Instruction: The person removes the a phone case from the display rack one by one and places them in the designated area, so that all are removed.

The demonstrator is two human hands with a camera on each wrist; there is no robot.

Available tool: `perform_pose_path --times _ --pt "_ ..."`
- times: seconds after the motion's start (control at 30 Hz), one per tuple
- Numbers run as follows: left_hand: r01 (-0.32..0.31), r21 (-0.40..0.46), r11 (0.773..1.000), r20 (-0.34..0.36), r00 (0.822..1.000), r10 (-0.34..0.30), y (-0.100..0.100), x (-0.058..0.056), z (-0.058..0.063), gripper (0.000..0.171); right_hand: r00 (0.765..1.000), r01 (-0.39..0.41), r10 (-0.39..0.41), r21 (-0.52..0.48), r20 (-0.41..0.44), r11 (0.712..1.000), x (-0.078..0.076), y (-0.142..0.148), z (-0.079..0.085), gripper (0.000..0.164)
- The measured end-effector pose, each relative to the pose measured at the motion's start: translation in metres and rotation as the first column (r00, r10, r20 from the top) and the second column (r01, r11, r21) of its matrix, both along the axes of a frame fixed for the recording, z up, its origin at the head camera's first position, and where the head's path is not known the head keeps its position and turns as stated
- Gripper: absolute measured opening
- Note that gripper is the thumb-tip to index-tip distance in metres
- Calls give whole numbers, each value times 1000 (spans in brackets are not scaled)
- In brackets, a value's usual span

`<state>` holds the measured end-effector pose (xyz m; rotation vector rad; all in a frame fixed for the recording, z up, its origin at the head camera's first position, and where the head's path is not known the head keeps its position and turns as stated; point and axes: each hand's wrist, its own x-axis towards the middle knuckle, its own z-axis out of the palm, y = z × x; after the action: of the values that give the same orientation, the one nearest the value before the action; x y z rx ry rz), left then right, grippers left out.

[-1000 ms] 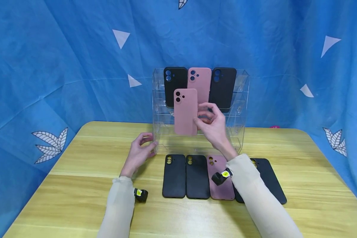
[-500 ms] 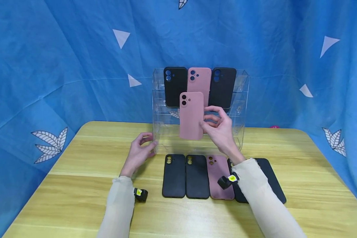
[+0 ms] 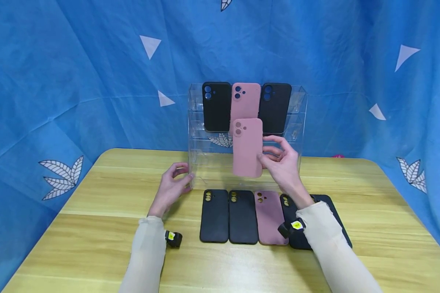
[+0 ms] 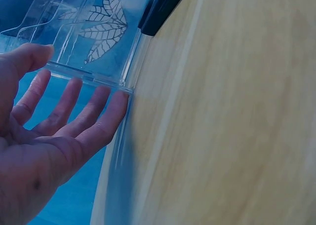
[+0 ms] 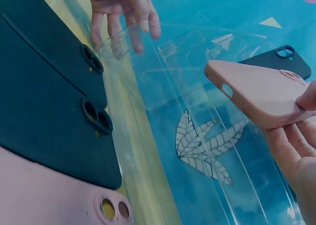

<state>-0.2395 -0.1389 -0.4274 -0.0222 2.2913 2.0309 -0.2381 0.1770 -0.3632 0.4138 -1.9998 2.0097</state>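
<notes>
My right hand pinches the right edge of a pink phone case, thumb on its back. It is held upright in front of a clear tiered display stand. Its charging-port end faces the camera in the right wrist view, with the thumb and fingers at its far side. My left hand rests at the stand's left side. In the left wrist view, its fairly straight fingertips touch the stand's clear edge, and the thumb lies over the front.
On the stand's top tier are a black case, a pink case and another black case. A row of several cases lies on the wooden table, including a pink case. A blue curtain hangs behind.
My right hand has carried the pink phone case to the right and slightly down, across the stand's front. My left hand has stayed at the stand's side.
</notes>
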Motion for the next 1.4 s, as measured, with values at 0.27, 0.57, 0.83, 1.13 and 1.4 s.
perform_pose_path --times 0.27,0.57,0.83,1.13,1.4 --pt "1 0 1000 7 1000 -1 0 0 1 41 999 26 -25 -13 29 1000 6 16 -4 43" --pt "0 14 1000 13 1000 0 0 1 1 41 999 37 -36 -27 37 999 14 28 -8 39" --pt "2 2 1000 7 1000 -2 0 0 1 40 998 54 -53 -35 31 998 20 35 -10 38" --pt "4 4 1000 2 1000 -4 0 1 2 40 997 72 -70 -63 46 995 28 45 -8 36" --pt "4 14 1000 7 1000 -4 0 0 1 41 994 96 -91 -88 53 991 34 54 -7 35"
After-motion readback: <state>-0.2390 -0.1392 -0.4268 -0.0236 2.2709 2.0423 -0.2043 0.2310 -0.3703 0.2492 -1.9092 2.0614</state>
